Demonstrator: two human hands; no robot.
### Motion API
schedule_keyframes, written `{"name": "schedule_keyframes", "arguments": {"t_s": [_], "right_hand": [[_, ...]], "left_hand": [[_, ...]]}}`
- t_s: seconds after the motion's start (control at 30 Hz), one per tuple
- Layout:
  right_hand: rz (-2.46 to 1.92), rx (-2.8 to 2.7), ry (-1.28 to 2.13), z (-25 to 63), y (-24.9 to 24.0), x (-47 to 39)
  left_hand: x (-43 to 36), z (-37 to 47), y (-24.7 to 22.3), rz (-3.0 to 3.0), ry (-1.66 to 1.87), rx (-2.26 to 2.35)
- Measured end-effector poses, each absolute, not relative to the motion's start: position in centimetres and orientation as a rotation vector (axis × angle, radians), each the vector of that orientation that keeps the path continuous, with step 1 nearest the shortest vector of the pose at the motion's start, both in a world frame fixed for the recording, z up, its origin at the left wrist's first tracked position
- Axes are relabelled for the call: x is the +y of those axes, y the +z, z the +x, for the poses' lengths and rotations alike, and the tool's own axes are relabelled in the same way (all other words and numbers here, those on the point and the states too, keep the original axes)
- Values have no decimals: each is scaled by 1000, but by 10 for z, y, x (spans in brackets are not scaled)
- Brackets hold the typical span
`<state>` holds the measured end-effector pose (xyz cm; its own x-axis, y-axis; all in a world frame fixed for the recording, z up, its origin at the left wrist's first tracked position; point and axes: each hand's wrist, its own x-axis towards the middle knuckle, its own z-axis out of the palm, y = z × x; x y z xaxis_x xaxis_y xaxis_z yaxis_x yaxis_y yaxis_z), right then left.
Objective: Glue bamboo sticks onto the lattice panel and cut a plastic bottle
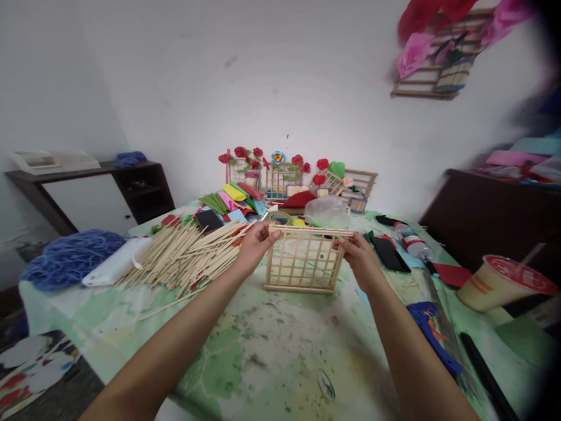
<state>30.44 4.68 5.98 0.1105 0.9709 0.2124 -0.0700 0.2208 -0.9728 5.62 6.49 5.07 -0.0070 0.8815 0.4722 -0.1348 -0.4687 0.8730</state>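
Both hands hold a small lattice frame made of thin wooden sticks, standing upright with its lower edge at the tablecloth. My left hand pinches its upper left corner between thumb and fingers. At the upper right corner, my right hand grips the frame in the same way. Left of the frame lies a large heap of loose wooden sticks. Behind it are a roll of tape and a clear plastic bag.
Blue yarn and a white glue gun-like object lie left. On the right are a phone, a plastic bottle, a blue-handled saw and a drink cup. Decorated lattices with red flowers lean against the wall.
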Motion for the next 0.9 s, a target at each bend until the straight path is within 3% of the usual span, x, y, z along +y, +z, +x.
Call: {"name": "schedule_keyframes", "arguments": {"t_s": [0.6, 0.9], "right_hand": [[-991, -1285, 833, 306, 62, 50], [-1016, -1186, 713, 323, 73, 50]], "left_hand": [[81, 51, 51, 1439, 1568, 743], [100, 75, 97, 1497, 1465, 775]]}}
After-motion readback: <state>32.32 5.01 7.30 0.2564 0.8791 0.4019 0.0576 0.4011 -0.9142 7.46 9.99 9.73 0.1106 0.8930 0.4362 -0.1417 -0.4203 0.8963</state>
